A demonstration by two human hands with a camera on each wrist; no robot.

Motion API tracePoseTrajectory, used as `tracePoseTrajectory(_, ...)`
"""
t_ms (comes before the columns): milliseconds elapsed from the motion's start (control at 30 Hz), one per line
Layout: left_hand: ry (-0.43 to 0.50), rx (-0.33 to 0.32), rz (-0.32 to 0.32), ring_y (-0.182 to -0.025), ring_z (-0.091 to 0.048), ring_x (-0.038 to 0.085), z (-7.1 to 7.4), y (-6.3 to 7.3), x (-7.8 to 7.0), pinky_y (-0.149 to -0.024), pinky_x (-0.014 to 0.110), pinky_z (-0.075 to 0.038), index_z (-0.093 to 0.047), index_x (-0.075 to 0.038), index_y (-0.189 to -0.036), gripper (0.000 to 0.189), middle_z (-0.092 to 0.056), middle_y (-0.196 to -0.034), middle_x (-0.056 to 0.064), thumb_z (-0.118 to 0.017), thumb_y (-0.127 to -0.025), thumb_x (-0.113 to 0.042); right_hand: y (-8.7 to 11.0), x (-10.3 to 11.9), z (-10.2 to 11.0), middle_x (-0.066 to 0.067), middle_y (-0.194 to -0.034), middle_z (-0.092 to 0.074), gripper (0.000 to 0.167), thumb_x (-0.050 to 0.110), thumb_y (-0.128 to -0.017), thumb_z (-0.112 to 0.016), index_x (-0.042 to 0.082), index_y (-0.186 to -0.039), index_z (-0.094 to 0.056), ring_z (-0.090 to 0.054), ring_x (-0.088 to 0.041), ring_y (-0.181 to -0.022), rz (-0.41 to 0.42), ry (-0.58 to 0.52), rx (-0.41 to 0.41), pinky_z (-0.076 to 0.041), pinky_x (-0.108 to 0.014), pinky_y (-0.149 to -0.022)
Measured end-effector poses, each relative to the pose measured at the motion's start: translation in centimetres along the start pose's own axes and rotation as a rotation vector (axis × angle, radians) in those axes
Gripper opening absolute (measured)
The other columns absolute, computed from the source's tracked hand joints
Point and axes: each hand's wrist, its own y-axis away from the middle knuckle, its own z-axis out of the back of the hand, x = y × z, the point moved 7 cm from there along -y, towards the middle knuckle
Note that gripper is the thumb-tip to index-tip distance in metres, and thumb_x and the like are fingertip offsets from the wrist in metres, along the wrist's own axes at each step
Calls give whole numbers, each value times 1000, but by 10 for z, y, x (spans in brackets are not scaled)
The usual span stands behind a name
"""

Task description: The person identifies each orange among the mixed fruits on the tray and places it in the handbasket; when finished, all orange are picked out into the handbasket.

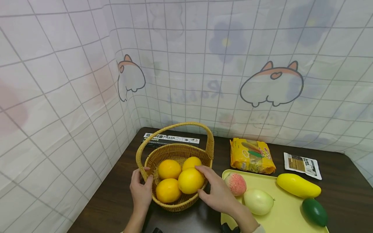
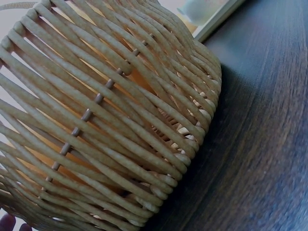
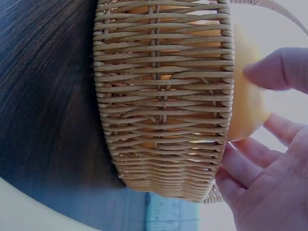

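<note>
A wicker basket [image 1: 177, 207] with a tall arched handle stands on the dark table. Inside lie several oranges, one of them [image 1: 169, 169] at the back left and another [image 1: 168, 191] at the front left. My left hand [image 1: 141, 187] grips the basket's left rim at the foot of the handle, thumb on the inner side. My right hand [image 1: 217, 191] holds the topmost yellow-orange orange [image 1: 190, 180] at the right rim. In the right wrist view, thumb and fingers spread round that orange [image 3: 245, 96], just above the rim. The left wrist view is mostly woven basket wall [image 2: 120, 110].
Right of the basket, a pale yellow tray [image 1: 287, 215] bears a peach [image 1: 236, 184], a pale green fruit [image 1: 258, 202], a mango [image 1: 298, 185] and an avocado [image 1: 314, 212]. Behind are a yellow snack bag [image 1: 252, 156], a flat pouch [image 1: 303, 165] and a pasta box [image 1: 175, 139].
</note>
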Motion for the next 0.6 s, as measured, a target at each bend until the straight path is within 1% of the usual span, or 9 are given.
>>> tracePoseTrajectory(100, 4, -2, -5, -86, -57, 25, 0, 0, 0, -71, 14, -39, -65, 6, -101, 20, -59, -101, 23, -64, -82, 12, 0, -1, 0, 8, -146, -42, 66, 6, -82, -68, 22, -143, -47, -43, -12, -131, -8, -10, 0, -43, -44, -101)
tracePoseTrajectory(167, 6, -2, -7, -85, -57, 25, 0, 0, 1, -70, 14, -40, -64, 5, -101, 20, -59, -100, 23, -64, -82, 12, 0, -2, 0, 6, -146, -42, 65, 4, -83, -66, 22, -142, -48, -43, -13, -131, -10, -16, 1, -43, -45, -101)
tracePoseTrajectory(400, 8, 2, 2, -86, -57, 24, 0, 0, 1, -70, 14, -40, -64, 6, -102, 21, -59, -101, 23, -63, -82, 12, -1, -1, -1, -1, -145, -47, 55, 12, -87, -70, 20, -138, -53, -47, -19, -130, 28, 2, 1, -45, -47, -98)
tracePoseTrajectory(600, -1, 3, 10, -87, -57, 25, 0, 0, -1, -71, 14, -39, -64, 7, -102, 21, -59, -101, 23, -64, -81, 12, 0, 1, -1, -2, -143, -49, 52, 15, -89, -70, 20, -138, -53, -47, -18, -130, 34, 1, 8, -44, -48, -99)
